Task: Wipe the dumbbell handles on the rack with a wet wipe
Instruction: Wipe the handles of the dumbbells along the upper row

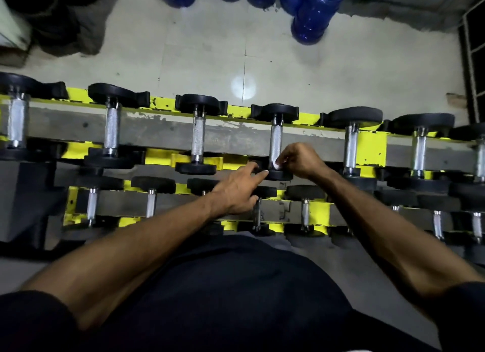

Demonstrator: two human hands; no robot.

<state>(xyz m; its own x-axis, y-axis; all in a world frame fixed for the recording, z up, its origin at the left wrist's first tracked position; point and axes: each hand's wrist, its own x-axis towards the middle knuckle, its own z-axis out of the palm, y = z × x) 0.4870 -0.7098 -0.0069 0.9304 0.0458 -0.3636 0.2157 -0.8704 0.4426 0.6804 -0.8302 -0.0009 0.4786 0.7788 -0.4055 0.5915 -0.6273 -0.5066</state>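
A yellow two-tier rack (371, 148) holds several dumbbells with black heads and knurled chrome handles. My right hand (301, 161) pinches a small white wet wipe (276, 164) against the near end of the chrome handle (275, 141) of the upper row's middle dumbbell. My left hand (237, 190) reaches in from the left, its straight index finger touching that dumbbell's near black head (278, 175). Other handles, such as one to the left (198, 137) and one to the right (351, 148), lie untouched.
The lower tier carries smaller dumbbells (151, 203), partly hidden under my forearms. Beyond the rack lies a pale tiled floor (210, 50) with several blue water jugs (313, 15) at the top and dark clutter (52, 18) at top left. A black frame (472, 36) stands at the right edge.
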